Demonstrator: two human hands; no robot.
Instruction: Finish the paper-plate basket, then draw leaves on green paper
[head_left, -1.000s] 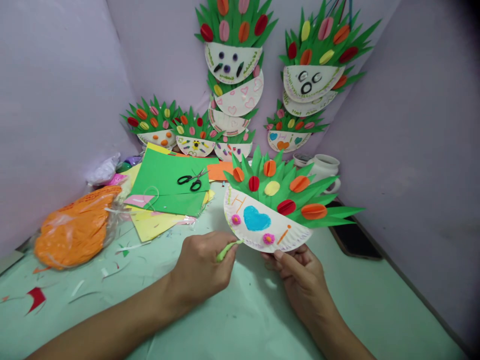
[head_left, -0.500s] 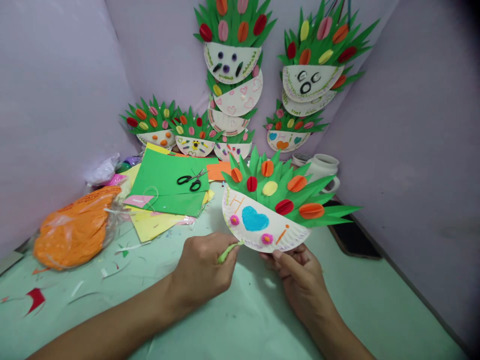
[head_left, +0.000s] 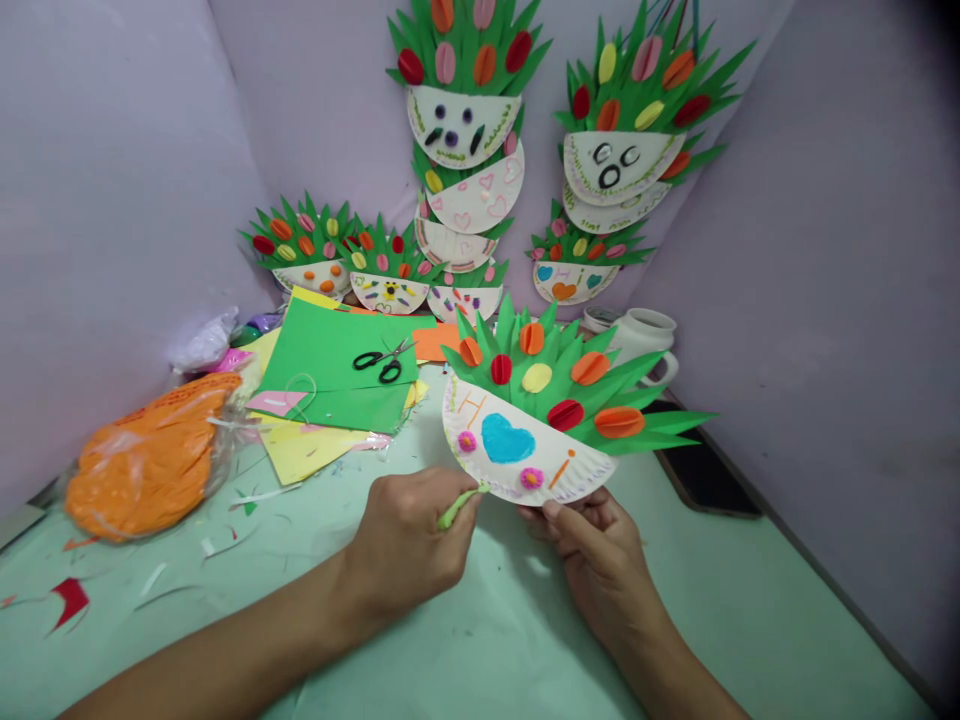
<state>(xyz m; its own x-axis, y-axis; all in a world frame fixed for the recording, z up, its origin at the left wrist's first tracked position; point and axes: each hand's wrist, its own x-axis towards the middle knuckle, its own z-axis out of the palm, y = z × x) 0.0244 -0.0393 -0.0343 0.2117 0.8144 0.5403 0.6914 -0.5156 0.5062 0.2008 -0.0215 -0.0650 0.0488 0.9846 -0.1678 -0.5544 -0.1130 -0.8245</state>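
My left hand [head_left: 420, 535] is closed around a light green crayon-like stick [head_left: 456, 508], its tip at the lower left rim of a half paper plate [head_left: 555, 465]. The plate bears a blue heart [head_left: 508, 438], orange letters and two pink flowers. Green paper leaves with red, orange and yellow paper ovals rise from its upper edge. Pinched at the plate's bottom edge is my right hand [head_left: 607, 560], its thumb in front and some fingers hidden behind. The plate is held tilted, lower on the right.
Black scissors [head_left: 388, 362] lie on green paper sheets [head_left: 330, 345]. An orange bundle [head_left: 150, 455] in clear plastic and paper scraps are at left. A dark phone [head_left: 709, 470] and white mug [head_left: 645, 335] stand behind right. Similar plate crafts [head_left: 465, 125] line the back wall.
The plate has shifted very slightly left in the view. Both hands keep their hold, and the green stick stays near the rim.
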